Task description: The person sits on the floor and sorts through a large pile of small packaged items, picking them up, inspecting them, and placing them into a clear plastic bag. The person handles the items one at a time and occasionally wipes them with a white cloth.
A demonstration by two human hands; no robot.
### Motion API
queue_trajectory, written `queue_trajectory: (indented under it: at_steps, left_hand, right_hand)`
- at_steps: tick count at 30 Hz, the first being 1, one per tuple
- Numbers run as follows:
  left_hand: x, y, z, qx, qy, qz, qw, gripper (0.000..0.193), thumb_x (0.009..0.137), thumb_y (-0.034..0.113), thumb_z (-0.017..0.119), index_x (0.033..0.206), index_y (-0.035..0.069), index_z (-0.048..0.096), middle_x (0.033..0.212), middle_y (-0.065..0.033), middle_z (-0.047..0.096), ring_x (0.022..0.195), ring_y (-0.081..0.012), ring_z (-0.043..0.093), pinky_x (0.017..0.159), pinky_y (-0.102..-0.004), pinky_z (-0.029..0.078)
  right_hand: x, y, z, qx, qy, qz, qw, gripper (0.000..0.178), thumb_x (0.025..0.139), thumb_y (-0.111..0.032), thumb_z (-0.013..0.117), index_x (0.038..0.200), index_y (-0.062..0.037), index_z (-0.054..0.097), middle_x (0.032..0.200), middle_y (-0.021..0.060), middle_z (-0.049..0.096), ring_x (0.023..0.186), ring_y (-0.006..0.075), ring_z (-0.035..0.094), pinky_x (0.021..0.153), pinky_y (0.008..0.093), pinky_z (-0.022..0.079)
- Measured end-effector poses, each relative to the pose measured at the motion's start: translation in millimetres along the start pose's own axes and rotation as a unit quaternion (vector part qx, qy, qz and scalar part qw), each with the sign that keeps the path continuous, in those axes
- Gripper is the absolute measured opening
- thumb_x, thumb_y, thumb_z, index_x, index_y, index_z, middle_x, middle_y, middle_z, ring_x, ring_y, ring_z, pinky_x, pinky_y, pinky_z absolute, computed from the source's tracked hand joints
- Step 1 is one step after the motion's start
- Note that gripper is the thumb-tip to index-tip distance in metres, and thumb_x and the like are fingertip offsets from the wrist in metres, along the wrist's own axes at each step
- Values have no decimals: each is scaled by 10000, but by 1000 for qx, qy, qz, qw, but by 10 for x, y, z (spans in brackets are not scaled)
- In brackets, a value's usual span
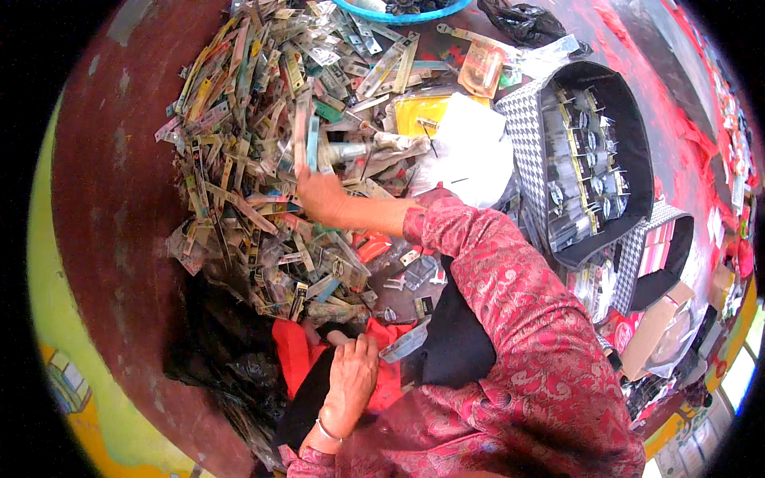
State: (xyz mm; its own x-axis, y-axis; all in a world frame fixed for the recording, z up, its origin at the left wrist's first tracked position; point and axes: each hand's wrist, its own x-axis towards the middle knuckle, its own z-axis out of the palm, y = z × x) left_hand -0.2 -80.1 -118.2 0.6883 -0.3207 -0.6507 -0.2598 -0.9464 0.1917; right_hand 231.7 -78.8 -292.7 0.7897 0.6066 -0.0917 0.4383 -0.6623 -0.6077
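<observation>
My right hand [320, 199] reaches across to the large pile of slim clear plastic packets [239, 191]. Its fingers are closed at the lower end of a long, narrow packet [301, 131] that points away from me; the fingertips are partly hidden. Nearer my body, my left hand [355, 370] is curled over red cloth [295, 350] and black cloth in my lap. What its fingers hold, if anything, is hidden. Right beside those fingers lies a clear packet [405, 341] with a bluish tint, tilted across the black cloth [454, 342].
A houndstooth-patterned box [526, 119] with several packets in rows stands at right, beside a smaller patterned box [633, 263] and an open cardboard box [657, 331]. White sheeting [470, 151] lies beyond my right arm. A blue basin [402, 16] is at the far edge, a black bag [231, 358] at left.
</observation>
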Motion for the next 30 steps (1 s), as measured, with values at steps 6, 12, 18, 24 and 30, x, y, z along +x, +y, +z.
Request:
queue_trajectory:
  at_steps: [6,12,18,24,30]
  left_hand:
    - [15,25,-71,10,14,9,1000,288,739,144,507,1003,29,514,958,-96,530,849,-233,525,731,-322,428]
    - [33,34,-61,25,36,13,999,226,729,121,493,935,30,521,877,-89,525,802,-214,524,708,-320,427]
    - [51,-37,-107,10,51,18,998,218,739,126,479,931,33,524,861,-85,525,793,-220,526,723,-333,418]
    - [31,-137,-139,6,47,12,999,187,743,131,465,896,37,518,845,-89,522,786,-212,526,731,-351,414]
    - [6,-312,-104,-9,58,15,998,223,749,145,466,921,15,521,852,-95,527,773,-222,522,775,-420,406]
  right_hand:
    - [-512,-63,222,1,-74,-69,995,565,684,-77,529,1148,183,339,756,195,585,684,268,592,495,354,484]
    - [-1039,47,478,-29,-242,-107,964,274,710,-99,511,918,78,515,739,192,602,710,294,610,481,367,473]
    - [-273,48,-432,-76,-362,-72,926,446,778,-407,508,968,-9,579,782,154,627,753,315,617,648,440,477]
    - [1323,1085,-1135,74,289,-9,955,640,647,-431,679,1126,-42,507,979,186,575,885,322,560,781,404,440]
    - [1915,1693,-1262,364,100,247,892,797,644,-474,693,1256,-54,402,1252,197,416,1108,322,438,882,398,384]
